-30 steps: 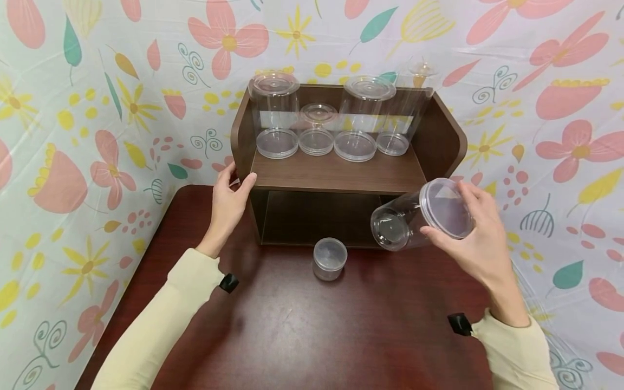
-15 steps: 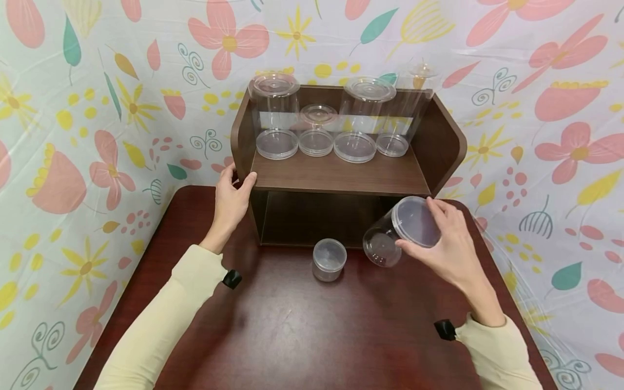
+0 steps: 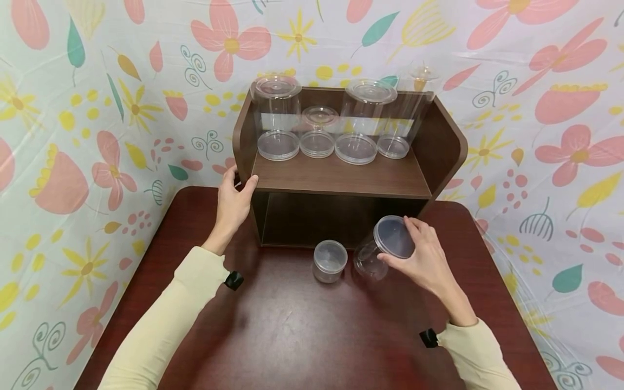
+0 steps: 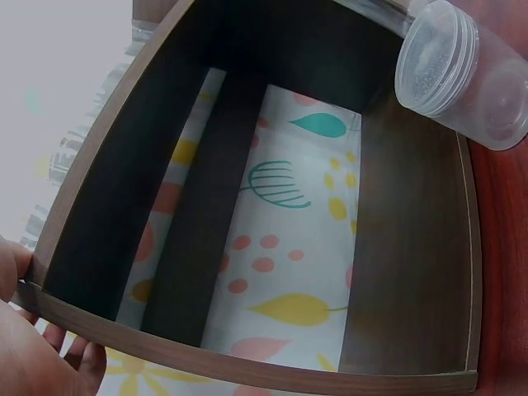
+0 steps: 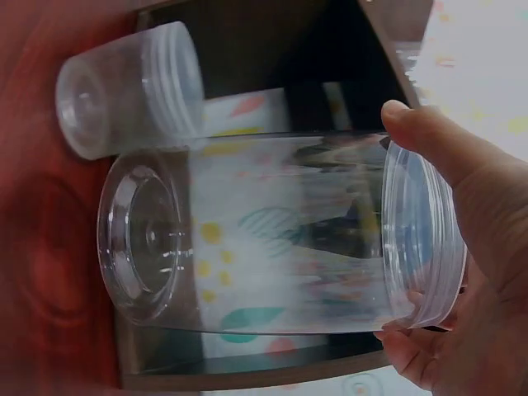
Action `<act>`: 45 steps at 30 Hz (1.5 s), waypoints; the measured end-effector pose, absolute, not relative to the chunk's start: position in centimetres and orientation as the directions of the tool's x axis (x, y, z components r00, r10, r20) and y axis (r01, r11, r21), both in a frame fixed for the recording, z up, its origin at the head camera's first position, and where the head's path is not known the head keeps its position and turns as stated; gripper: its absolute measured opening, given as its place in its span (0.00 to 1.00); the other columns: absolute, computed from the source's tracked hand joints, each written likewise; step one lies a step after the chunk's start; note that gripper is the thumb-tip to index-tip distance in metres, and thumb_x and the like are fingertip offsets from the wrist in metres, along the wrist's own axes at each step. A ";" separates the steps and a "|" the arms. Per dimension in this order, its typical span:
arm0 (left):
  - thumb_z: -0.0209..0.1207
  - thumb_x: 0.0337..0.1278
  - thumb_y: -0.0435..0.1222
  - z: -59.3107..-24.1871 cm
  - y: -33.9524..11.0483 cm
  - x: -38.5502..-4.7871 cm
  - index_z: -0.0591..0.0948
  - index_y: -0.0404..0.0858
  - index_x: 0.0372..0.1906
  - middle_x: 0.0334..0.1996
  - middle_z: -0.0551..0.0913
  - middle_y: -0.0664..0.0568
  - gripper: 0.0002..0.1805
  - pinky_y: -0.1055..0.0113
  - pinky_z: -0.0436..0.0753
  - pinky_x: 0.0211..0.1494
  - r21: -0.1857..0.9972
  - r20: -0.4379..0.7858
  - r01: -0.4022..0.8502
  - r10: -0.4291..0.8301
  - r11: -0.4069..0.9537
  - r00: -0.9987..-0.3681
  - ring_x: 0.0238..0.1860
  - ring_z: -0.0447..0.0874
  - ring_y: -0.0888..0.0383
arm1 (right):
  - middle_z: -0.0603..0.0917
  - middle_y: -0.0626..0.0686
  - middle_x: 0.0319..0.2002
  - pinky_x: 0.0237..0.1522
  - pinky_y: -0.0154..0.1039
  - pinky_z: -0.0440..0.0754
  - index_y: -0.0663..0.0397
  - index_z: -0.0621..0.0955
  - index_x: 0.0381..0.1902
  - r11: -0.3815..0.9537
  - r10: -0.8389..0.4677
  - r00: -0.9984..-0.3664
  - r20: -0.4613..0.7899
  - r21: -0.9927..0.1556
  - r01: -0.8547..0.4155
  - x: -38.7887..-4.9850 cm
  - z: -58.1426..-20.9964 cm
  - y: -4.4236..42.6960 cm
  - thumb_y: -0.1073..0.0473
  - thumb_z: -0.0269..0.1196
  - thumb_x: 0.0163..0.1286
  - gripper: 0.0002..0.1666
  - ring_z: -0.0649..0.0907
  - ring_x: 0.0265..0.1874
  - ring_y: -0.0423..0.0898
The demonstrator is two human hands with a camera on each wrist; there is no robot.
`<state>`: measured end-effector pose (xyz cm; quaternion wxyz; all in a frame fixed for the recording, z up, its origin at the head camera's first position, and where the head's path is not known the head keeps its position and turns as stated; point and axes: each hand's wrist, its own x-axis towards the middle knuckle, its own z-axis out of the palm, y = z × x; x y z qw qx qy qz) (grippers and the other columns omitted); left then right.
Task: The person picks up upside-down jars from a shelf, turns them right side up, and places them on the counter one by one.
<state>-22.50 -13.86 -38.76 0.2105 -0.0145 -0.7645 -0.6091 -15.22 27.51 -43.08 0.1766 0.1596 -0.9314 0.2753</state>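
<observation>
My right hand grips a tall clear plastic jar by its lid. Thumb and fingers sit on opposite sides of the lid in the right wrist view. The jar leans slightly in the head view, its base low over the table; whether it touches cannot be told. Just left of it a short clear jar with a frosted lid stands upright. With thumb in front and fingers behind, my left hand holds the left side of a dark brown two-tier shelf; its fingertips show behind the board's edge.
Several upside-down clear jars, such as a wide one, stand in a row on the upper tier. The lower compartment opens toward me. A floral cloth hangs behind the reddish-brown table.
My right hand has brought the tall jar left and down, from the shelf's right side to beside the short jar, and its tilt has lessened. The left hand stays on the shelf.
</observation>
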 end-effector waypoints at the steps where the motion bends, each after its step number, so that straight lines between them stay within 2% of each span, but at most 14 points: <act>1: 0.61 0.72 0.36 -38.8 -13.9 -22.5 0.74 0.29 0.67 0.61 0.75 0.35 0.25 0.53 0.78 0.66 0.926 0.341 0.282 -0.232 0.251 -0.911 0.63 0.77 0.43 | 0.72 0.71 0.64 0.54 0.61 0.71 0.74 0.69 0.72 0.797 -0.202 -0.887 0.416 -0.456 -0.395 -15.3 -43.4 27.5 0.47 0.83 0.45 0.63 0.70 0.60 0.66; 7: 0.60 0.73 0.36 -38.9 -13.9 -22.6 0.72 0.28 0.69 0.62 0.73 0.35 0.26 0.53 0.74 0.69 0.933 0.336 0.291 -0.222 0.212 -0.915 0.66 0.75 0.44 | 0.72 0.72 0.64 0.55 0.61 0.71 0.75 0.70 0.70 0.789 -0.217 -0.880 0.423 -0.455 -0.413 -15.5 -44.9 27.1 0.46 0.84 0.43 0.63 0.71 0.60 0.67; 17: 0.60 0.73 0.35 -39.0 -13.9 -22.7 0.72 0.28 0.68 0.62 0.74 0.36 0.25 0.54 0.75 0.68 0.940 0.326 0.290 -0.224 0.177 -0.919 0.65 0.74 0.48 | 0.73 0.73 0.65 0.59 0.63 0.70 0.76 0.72 0.68 0.785 -0.237 -0.877 0.418 -0.450 -0.426 -15.7 -46.2 26.4 0.45 0.85 0.40 0.64 0.71 0.62 0.68; 26: 0.58 0.74 0.33 -38.7 -13.7 -22.5 0.70 0.28 0.71 0.65 0.71 0.33 0.26 0.52 0.75 0.65 0.950 0.297 0.264 -0.223 0.167 -0.928 0.66 0.73 0.44 | 0.74 0.73 0.64 0.58 0.64 0.71 0.75 0.73 0.67 0.787 -0.272 -0.861 0.430 -0.415 -0.456 -16.1 -46.7 25.7 0.45 0.85 0.40 0.62 0.72 0.61 0.68; 31: 0.56 0.74 0.29 -36.9 -13.1 -21.1 0.69 0.25 0.70 0.65 0.70 0.31 0.25 0.52 0.74 0.66 0.955 0.281 0.249 -0.216 0.163 -0.935 0.67 0.72 0.42 | 0.74 0.72 0.64 0.58 0.65 0.71 0.75 0.74 0.67 0.788 -0.275 -0.864 0.423 -0.415 -0.454 -16.3 -47.0 25.5 0.44 0.85 0.40 0.62 0.72 0.61 0.68; 37: 0.56 0.74 0.30 -35.9 -12.8 -20.3 0.69 0.24 0.70 0.64 0.71 0.31 0.25 0.55 0.75 0.66 0.956 0.275 0.243 -0.218 0.162 -0.936 0.66 0.72 0.43 | 0.74 0.73 0.64 0.58 0.65 0.72 0.74 0.74 0.67 0.792 -0.279 -0.869 0.409 -0.413 -0.449 -16.4 -47.2 25.4 0.43 0.85 0.41 0.62 0.73 0.60 0.68; 45: 0.57 0.74 0.29 -36.2 -12.9 -20.6 0.70 0.25 0.69 0.63 0.72 0.31 0.24 0.53 0.75 0.65 0.957 0.279 0.250 -0.218 0.149 -0.935 0.65 0.73 0.43 | 0.74 0.72 0.64 0.58 0.65 0.71 0.75 0.74 0.66 0.788 -0.295 -0.859 0.419 -0.401 -0.467 -16.4 -47.5 25.1 0.43 0.85 0.40 0.62 0.73 0.58 0.69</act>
